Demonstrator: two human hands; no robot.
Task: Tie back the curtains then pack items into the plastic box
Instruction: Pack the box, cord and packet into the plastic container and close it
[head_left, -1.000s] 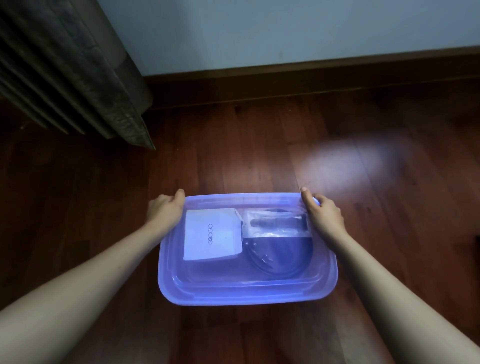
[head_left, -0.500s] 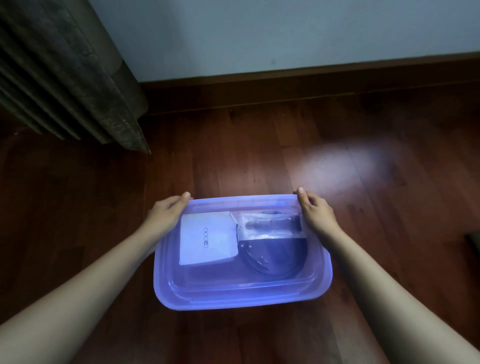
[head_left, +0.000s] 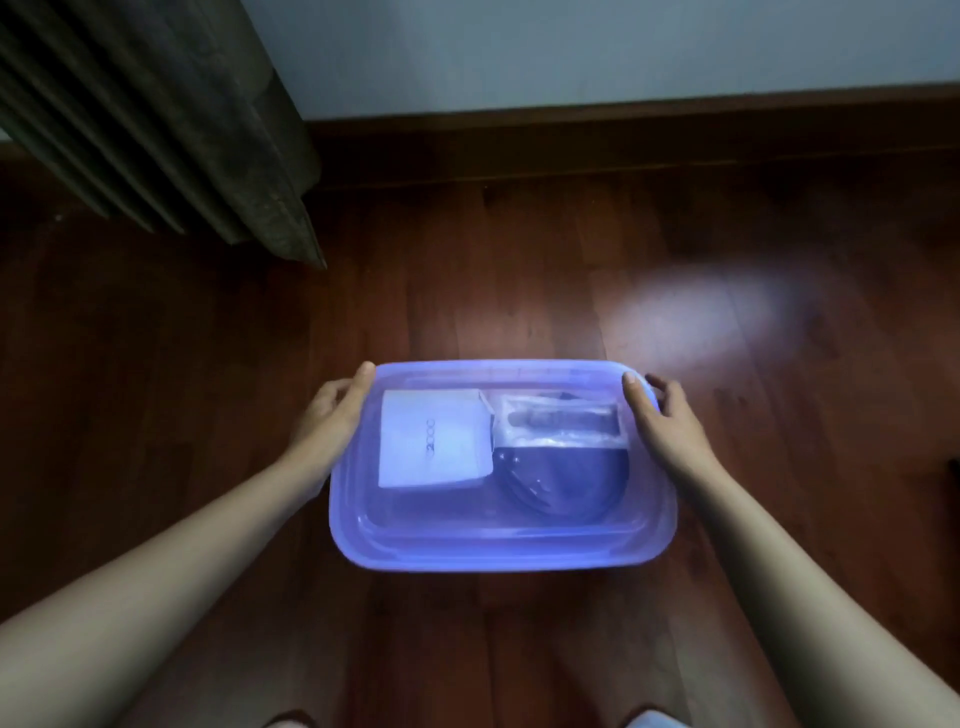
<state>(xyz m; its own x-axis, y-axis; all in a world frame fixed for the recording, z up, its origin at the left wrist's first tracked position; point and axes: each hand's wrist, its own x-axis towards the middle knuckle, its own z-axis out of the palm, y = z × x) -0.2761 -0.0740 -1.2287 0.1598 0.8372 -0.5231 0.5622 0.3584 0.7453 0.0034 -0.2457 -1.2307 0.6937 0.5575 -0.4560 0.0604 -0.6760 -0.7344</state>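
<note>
The plastic box (head_left: 498, 545) is sitting on the dark wooden floor (head_left: 467, 291). It is a translucent blue-violet rectangle with rounded corners and a stepped rim, and it is glowing pale. 3 items are showing through it: 1 white carton (head_left: 434, 441) in its left half, 1 clear packet (head_left: 561, 423) toward its far right, and 1 dark coil (head_left: 561, 486) in its right half, partly under that packet. 2 bare hands are holding the box. The left hand (head_left: 332, 415) is gripping its far left corner, thumb on the rim, and the right hand (head_left: 670, 431) is gripping its far right corner likewise. 1 grey curtain (head_left: 156, 114) is hanging beyond the box, off to its far left.
</note>
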